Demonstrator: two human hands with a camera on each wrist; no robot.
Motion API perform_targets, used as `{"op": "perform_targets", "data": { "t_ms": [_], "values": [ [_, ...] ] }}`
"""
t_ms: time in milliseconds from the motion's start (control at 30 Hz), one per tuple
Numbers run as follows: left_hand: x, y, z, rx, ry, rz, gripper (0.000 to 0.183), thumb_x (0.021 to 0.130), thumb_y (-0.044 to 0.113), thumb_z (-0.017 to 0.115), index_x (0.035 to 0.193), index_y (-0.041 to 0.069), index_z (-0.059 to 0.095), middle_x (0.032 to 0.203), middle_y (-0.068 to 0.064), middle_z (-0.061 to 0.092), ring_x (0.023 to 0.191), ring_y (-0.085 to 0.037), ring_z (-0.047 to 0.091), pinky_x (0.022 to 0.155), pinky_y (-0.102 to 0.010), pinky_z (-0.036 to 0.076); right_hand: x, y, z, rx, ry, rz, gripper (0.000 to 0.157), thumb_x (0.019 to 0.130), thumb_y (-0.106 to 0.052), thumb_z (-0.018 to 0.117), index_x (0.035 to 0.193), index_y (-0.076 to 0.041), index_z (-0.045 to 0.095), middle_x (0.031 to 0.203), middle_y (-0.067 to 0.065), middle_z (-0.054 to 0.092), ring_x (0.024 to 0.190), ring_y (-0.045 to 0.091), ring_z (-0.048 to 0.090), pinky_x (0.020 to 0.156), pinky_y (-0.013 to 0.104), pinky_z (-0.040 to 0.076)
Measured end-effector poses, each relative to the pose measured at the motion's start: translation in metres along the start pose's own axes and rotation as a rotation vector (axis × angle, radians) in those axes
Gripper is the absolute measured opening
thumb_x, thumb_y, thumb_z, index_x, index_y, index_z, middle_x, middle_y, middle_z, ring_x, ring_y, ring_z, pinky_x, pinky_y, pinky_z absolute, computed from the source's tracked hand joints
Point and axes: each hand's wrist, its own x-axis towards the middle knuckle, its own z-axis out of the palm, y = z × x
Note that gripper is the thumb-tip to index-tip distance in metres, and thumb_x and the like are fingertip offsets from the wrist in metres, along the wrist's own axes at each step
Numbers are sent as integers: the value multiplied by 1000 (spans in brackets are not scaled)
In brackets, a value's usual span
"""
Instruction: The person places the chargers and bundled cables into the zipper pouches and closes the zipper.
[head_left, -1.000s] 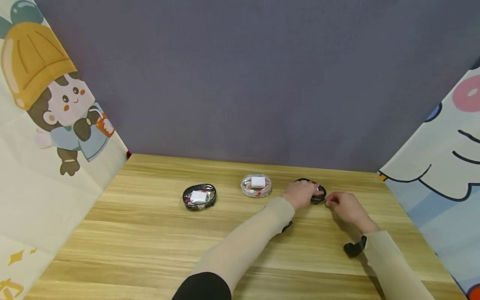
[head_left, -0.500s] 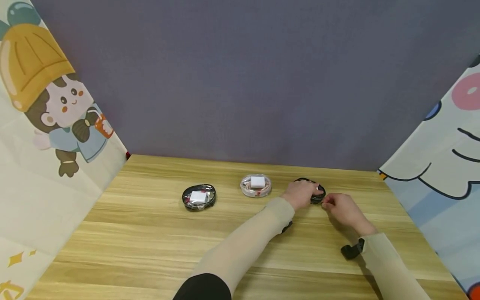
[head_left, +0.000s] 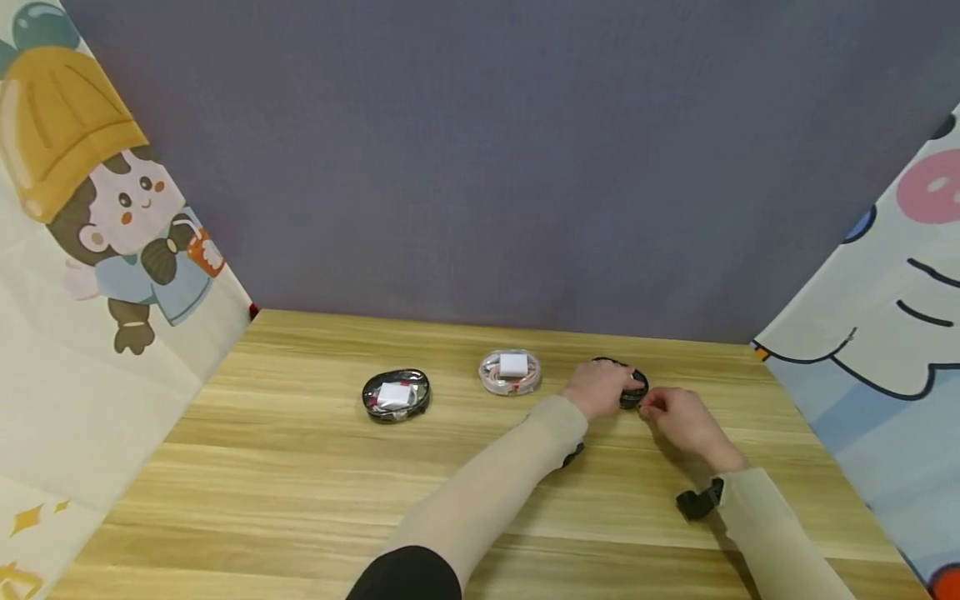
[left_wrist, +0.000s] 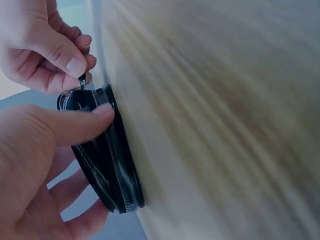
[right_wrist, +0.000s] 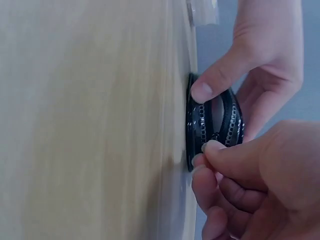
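A small oval zip pouch (head_left: 637,395) with black trim stands on the wooden table at the right rear. My left hand (head_left: 597,390) grips it, the thumb pressing the zipped side wall and the other fingers round the far side. The zip pull (left_wrist: 82,80) is pinched between thumb and fingertips of my right hand (head_left: 686,423), close against the pouch's near right side. In the right wrist view the zip's teeth (right_wrist: 203,122) stand apart above the right fingertips, leaving a gap. The pouch's contents are hidden by the left hand.
A clear pouch (head_left: 489,384) with a white charger block and a pinkish cable lies left of the hands. Farther left is a black-rimmed pouch (head_left: 375,413) with another white block. A grey panel (head_left: 480,167) rises behind the table (head_left: 300,500); printed cloths flank it.
My right hand has shifted slightly left along the pouch's near edge, still pinching the zip pull. The left hand keeps its grip in place. The other two pouches have not moved.
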Motion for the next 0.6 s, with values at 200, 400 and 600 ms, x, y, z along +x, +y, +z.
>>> {"op": "perform_targets", "data": {
  "t_ms": [200, 400, 600],
  "values": [
    [-2, 1, -5, 53, -2, 22, 51, 95, 28, 69, 139, 50, 53, 141, 19, 53, 125, -11, 53, 80, -29, 56, 2, 3, -3, -50, 35, -11, 9, 94, -5, 64, 86, -6, 68, 77, 2, 65, 67, 19, 59, 62, 43, 51],
    [-7, 2, -9, 138, -60, 64, 55, 96, 33, 66, 146, 45, 47, 152, 12, 40, 140, -16, 36, 99, -33, 48, 6, 2, -9, -65, 31, 8, 11, 94, -2, 59, 86, -3, 66, 77, 6, 64, 68, 23, 60, 62, 46, 51],
    [-9, 3, -12, 228, -44, 148, 48, 97, 35, 65, 143, 40, 53, 151, 7, 40, 138, -16, 36, 105, -34, 44, 15, 7, -9, -78, 31, 12, 13, 95, -1, 56, 85, -4, 64, 75, 5, 62, 65, 21, 55, 61, 43, 47]
  ]
}}
